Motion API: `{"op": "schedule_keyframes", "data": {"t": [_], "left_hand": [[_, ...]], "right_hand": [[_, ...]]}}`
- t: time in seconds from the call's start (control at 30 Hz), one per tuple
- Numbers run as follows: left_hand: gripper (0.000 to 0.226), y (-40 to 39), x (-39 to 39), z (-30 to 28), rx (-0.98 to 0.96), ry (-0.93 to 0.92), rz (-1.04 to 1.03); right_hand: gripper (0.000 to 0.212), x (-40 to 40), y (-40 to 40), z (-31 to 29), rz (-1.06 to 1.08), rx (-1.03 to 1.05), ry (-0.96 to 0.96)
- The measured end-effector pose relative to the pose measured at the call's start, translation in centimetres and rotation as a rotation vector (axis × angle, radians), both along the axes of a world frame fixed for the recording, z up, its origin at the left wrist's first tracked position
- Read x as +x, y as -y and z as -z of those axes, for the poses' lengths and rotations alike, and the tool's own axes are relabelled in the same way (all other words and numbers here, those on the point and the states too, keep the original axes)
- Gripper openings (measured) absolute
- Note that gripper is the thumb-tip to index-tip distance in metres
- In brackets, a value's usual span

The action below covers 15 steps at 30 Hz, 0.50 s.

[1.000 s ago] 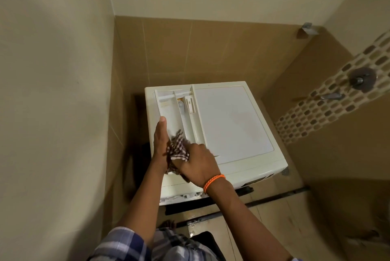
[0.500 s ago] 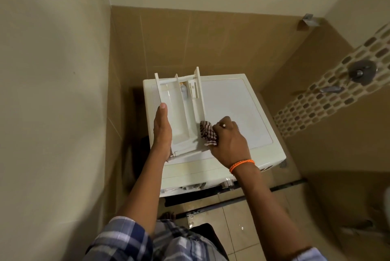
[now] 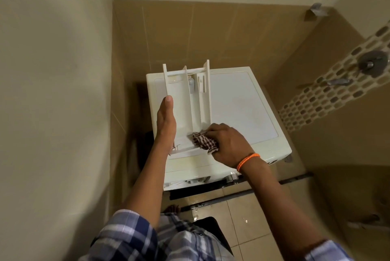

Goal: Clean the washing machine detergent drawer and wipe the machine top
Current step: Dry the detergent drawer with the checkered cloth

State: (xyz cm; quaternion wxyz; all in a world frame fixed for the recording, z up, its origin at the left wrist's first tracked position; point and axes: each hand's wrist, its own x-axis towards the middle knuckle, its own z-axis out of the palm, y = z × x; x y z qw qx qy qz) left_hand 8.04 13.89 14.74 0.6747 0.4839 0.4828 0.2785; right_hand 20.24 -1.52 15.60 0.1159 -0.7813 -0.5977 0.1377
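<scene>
— Where is the detergent drawer?

— Out of its slot, held over the left part of the washing machine top, its far end tipped upward.

— And the left hand?

— Against the drawer's left wall, thumb straight along the outside edge; the fingers are hidden behind the wall, so I cannot tell whether they curl around it.

— The right hand?

— Fingers clenched around a bunched checkered cloth, pressing it onto the drawer's near right corner, by the front panel. An orange wristband sits on that wrist.

— Anything else?

— Tiled walls, and a tap far right.
</scene>
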Motion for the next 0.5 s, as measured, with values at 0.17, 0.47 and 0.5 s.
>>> {"op": "schedule_keyframes", "data": {"t": [0.17,0.47,0.5], "left_hand": [[0.064,0.5,1.1,0.0,0.095,-0.009,0.062],[0.065,-0.3,0.3,0.2,-0.015,0.045,-0.071],[0.065,-0.1,0.5,0.1,-0.004,0.049,-0.061]], "right_hand": [[0.037,-4.5,-1.8,-0.7,-0.066,0.039,0.072],[0.056,-0.1,0.4,-0.1,0.071,-0.014,0.073],[0.054,0.1,0.2,-0.1,0.098,-0.02,0.084]]}}
